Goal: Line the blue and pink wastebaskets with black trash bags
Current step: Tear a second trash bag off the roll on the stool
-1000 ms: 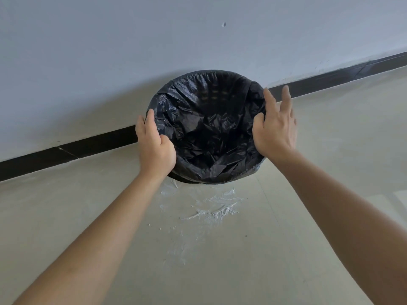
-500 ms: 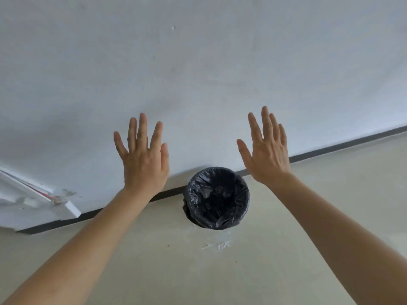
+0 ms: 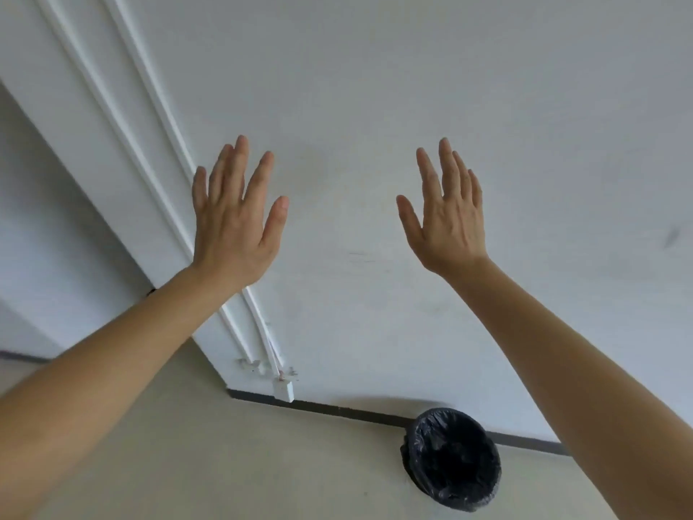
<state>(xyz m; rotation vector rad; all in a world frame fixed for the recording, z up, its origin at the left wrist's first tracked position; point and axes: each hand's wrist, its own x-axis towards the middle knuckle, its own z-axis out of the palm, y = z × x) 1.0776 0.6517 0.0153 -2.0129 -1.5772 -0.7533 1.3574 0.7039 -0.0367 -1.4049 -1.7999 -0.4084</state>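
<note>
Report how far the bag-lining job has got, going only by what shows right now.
Done: one wastebasket by the wall has a black trash bag folded over its rim; the bag hides the basket's colour. In hand: nothing, as the left hand and right hand are raised, open and empty. Left: a second wastebasket is not in view, so its state cannot be told.

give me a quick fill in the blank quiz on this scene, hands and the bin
1. The bag lining the wastebasket is ____ in colour.
2. Both the left hand and the right hand are raised with fingers spread, holding ____.
3. The wastebasket stands on the floor against the ____.
4. In this view the wastebasket sits nearer the ____ arm.

Missing words: black; nothing; wall; right
</note>
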